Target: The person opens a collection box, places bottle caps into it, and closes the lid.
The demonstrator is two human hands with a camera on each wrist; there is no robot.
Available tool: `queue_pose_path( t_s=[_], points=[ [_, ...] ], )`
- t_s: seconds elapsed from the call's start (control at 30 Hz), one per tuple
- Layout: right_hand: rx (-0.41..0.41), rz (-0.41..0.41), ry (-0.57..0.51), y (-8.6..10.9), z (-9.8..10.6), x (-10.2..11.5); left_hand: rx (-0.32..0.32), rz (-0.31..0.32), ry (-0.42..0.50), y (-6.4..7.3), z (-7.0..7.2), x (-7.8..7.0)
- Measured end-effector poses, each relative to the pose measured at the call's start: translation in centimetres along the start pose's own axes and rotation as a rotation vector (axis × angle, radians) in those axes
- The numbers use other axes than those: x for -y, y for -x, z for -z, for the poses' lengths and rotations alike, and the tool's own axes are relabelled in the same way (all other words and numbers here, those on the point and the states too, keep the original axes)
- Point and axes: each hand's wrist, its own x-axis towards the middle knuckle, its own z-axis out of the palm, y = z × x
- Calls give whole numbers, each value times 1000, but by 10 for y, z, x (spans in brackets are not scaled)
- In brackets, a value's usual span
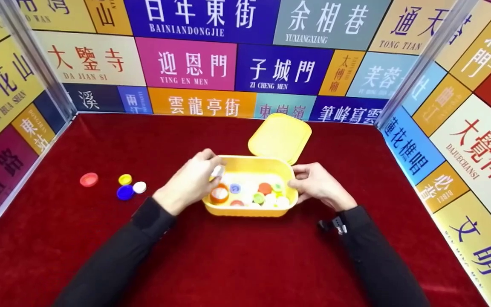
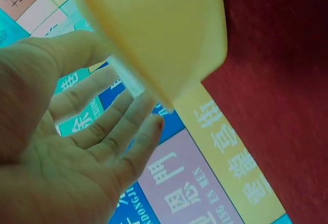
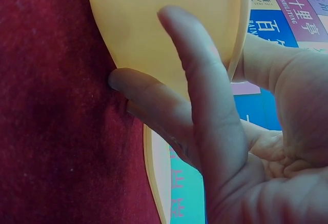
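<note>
While left hand (image 1: 188, 183) pinches a white cap (image 1: 217, 171) over the yellow box (image 1: 249, 209) mid-worktop (image 1: 245, 256), right hand (image 1: 316, 184), fingers relaxed against the box's side, should brace it; drop cap low.

A staged tabletop booth: red cloth (image 1: 237, 264), three walls of colourful Chinese street-name panels (image 1: 211, 64)

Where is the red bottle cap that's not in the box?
In the head view the red cap lies on the red cloth at far left, beside the yellow cap, well left of the yellow box.
</note>
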Motion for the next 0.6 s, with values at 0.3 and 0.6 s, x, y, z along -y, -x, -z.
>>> queue_pose_path(
  t_s=[0.3,0.6],
  points=[
    [1,-4,-2,0,-2,0,74,67,-68,-5,-9,-1],
    [0,-2,-3,-1,2,-1,78,62,-69,-3,-13,0]
  ],
)
